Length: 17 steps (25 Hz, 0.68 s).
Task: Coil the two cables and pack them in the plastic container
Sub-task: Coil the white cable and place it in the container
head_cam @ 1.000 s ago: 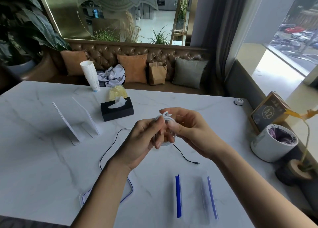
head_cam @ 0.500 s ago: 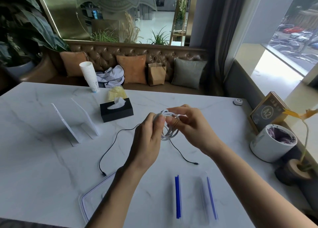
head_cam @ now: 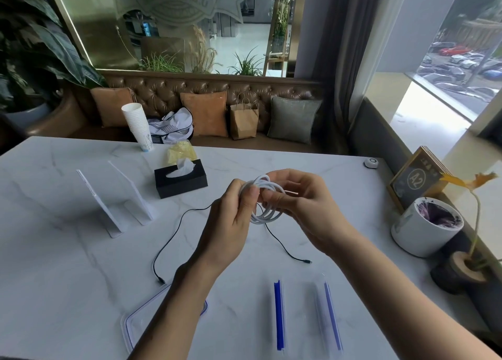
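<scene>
Raised slightly, both hands' fingers pinch the white cable coil.

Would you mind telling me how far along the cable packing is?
Done: the white cable looks coiled into loops. In hand: left hand and right hand both grip that coil above the table. Left: the black cable lies uncoiled on the table, and nothing is in the plastic container yet.

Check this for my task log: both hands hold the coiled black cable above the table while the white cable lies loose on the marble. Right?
Colours are swapped. The head view shows both hands, left hand and right hand, holding the coiled white cable; the black cable lies loose on the marble table.
</scene>
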Available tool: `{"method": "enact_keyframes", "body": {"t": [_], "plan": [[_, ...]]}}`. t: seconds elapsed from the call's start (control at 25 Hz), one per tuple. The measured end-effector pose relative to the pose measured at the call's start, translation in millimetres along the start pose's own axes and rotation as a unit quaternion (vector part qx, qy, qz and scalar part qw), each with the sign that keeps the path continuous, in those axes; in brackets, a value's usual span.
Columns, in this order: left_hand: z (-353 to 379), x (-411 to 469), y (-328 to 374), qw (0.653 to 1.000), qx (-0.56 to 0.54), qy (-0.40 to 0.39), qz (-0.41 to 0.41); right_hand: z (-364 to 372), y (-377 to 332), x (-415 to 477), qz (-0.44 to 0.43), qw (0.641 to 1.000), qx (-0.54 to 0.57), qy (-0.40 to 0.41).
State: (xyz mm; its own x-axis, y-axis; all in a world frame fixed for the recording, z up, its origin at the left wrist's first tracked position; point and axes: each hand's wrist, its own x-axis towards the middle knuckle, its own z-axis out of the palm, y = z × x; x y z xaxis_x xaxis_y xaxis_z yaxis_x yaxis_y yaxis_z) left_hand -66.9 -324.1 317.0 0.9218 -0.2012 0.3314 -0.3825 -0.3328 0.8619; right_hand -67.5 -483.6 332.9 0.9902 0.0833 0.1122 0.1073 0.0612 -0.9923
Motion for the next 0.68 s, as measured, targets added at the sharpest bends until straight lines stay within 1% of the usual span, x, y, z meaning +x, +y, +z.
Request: {"method": "enact_keyframes", "body": {"t": [0.08,0.12,0.36,0.48,0.6,0.68], "plan": [[0,1,1,1.0,0.01,0.002,0.003,1,0,-2,0.03,0.996,0.08,0.01],[0,1,2,1.0,0.014,0.007,0.006,2,-1,-3,0.037,0.994,0.1,0.011],[7,-3,5,0.998,0.005,0.062,0.025,3,-6,-6,0.042,0.995,0.094,0.0],[4,-3,4,0.997,0.008,0.067,0.042,2,-8,-9,0.056,0.996,0.074,-0.016],[2,-4,6,0.997,0.018,0.054,0.054,0,-9,-11,0.086,0.988,0.118,-0.043],[1,-5,6,0.997,0.018,0.057,0.052,-2,-11,-14,0.084,0.983,0.145,-0.076]]}}
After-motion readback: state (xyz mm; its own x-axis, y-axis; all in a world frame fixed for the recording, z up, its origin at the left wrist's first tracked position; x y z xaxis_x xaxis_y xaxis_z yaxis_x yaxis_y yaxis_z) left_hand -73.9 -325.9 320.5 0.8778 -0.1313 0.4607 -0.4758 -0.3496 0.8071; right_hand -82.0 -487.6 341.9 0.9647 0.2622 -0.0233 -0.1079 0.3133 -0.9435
